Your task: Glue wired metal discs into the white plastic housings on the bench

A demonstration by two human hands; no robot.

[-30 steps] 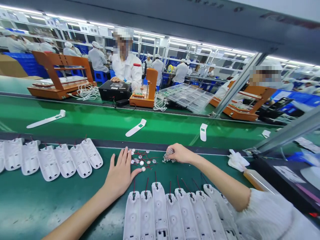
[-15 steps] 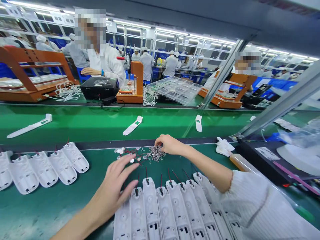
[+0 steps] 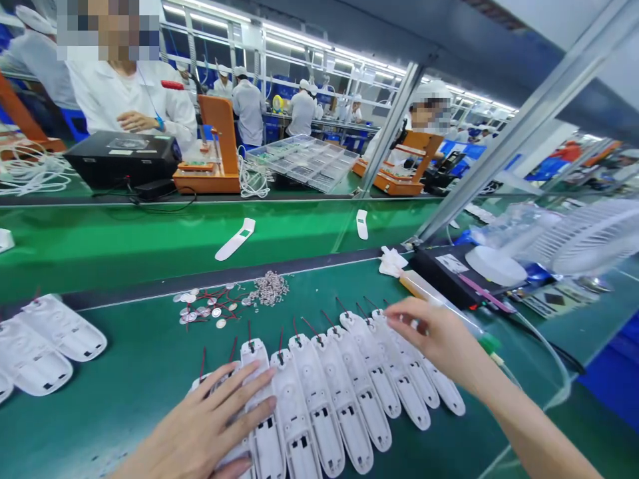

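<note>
Several white plastic housings (image 3: 324,412) with red and black wires at their top ends lie side by side in a fanned row on the green bench. My left hand (image 3: 214,412) rests over the left end of this row, palm down with fingers spread. My right hand (image 3: 424,329) is at the top of the housings on the right end, its fingertips pinched close to a wired end. Whatever is between those fingertips is too small to make out. Beyond the row lie a heap of tiny metal parts (image 3: 271,288) and round discs with red wires (image 3: 202,309).
More white housings (image 3: 67,326) lie at the left. White covers (image 3: 236,239) sit on the green strip beyond the bench edge. A tube-like bottle (image 3: 439,301), a crumpled white tissue (image 3: 392,261) and a black box (image 3: 434,263) stand right. A co-worker (image 3: 130,93) is across the line.
My right hand has left the heap of tiny metal parts and moved right, to the top of the right-end housings. My left hand has lowered onto the row. The view has turned right.
</note>
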